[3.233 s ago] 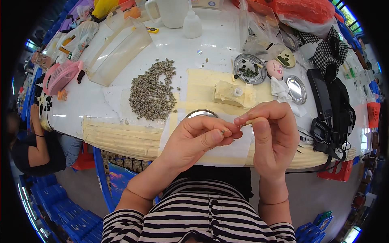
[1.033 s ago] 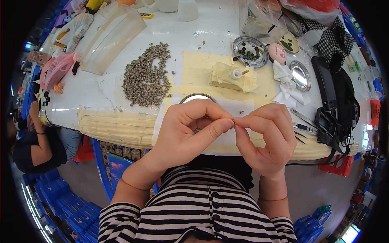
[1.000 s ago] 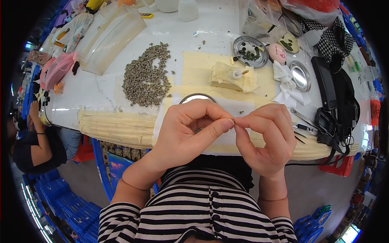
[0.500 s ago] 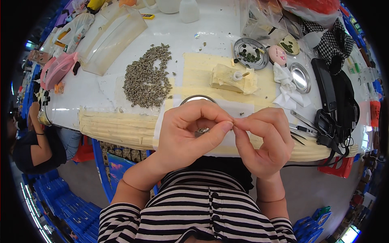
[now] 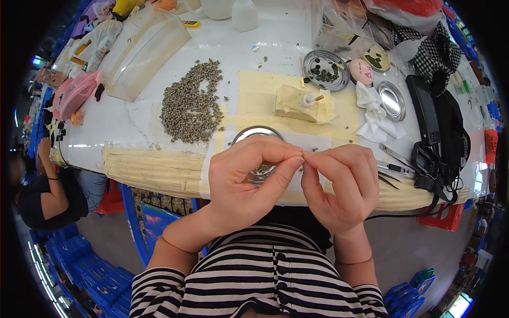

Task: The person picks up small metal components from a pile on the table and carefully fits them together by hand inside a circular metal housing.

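My left hand (image 5: 252, 183) and my right hand (image 5: 344, 185) meet fingertip to fingertip above the table's near edge. Each pinches with thumb and forefinger; whatever sits between the tips is too small to make out. Partly behind my left hand lies a round metal dish (image 5: 258, 130) with small pieces in it. A white sheet (image 5: 220, 143) is spread beneath the dish and hands. Farther left, a heap of small grey metallic pieces (image 5: 191, 103) covers part of the white table. One small loose piece (image 5: 315, 149) rests on the sheet by my right hand.
Beyond my hands stands a tape-covered block (image 5: 302, 104) with a white knob. A tin of dark green pieces (image 5: 326, 71), a metal lid (image 5: 392, 100), tweezers (image 5: 397, 155) and a black strapped device (image 5: 424, 111) lie to the right. A person (image 5: 50, 196) sits at the left.
Both hands stay pinched together, with my right hand shifted slightly left and its fingers a little changed. More of the round metal dish shows behind my left hand.
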`<action>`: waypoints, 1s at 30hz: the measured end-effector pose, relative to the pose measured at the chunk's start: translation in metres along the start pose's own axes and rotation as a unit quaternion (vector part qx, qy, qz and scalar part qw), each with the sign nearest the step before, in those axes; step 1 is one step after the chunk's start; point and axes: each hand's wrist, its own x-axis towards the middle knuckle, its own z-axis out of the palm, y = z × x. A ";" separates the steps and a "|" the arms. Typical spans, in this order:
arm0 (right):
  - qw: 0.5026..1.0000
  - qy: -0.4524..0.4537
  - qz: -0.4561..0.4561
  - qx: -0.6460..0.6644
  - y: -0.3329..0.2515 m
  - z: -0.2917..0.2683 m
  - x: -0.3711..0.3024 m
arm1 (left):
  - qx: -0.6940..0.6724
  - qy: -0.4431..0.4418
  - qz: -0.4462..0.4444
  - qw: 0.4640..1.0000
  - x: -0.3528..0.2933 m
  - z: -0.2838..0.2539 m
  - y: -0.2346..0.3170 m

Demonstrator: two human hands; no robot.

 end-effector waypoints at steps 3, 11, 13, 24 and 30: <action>0.999 -0.003 0.030 0.044 0.002 -0.001 0.001 | -0.047 0.000 -0.031 0.998 0.000 0.001 -0.002; 1.000 -0.001 0.004 0.015 0.003 -0.001 -0.001 | -0.110 0.011 -0.054 0.992 0.003 0.006 -0.004; 1.000 0.000 -0.007 0.012 0.004 -0.001 -0.001 | -0.155 0.008 -0.084 0.984 0.003 0.006 -0.006; 0.999 -0.007 0.005 0.033 0.004 0.000 -0.002 | -0.255 0.002 -0.173 0.951 0.004 0.004 -0.001; 0.998 -0.005 0.042 0.051 0.002 -0.001 -0.003 | -0.242 0.005 -0.154 0.958 0.004 0.007 -0.003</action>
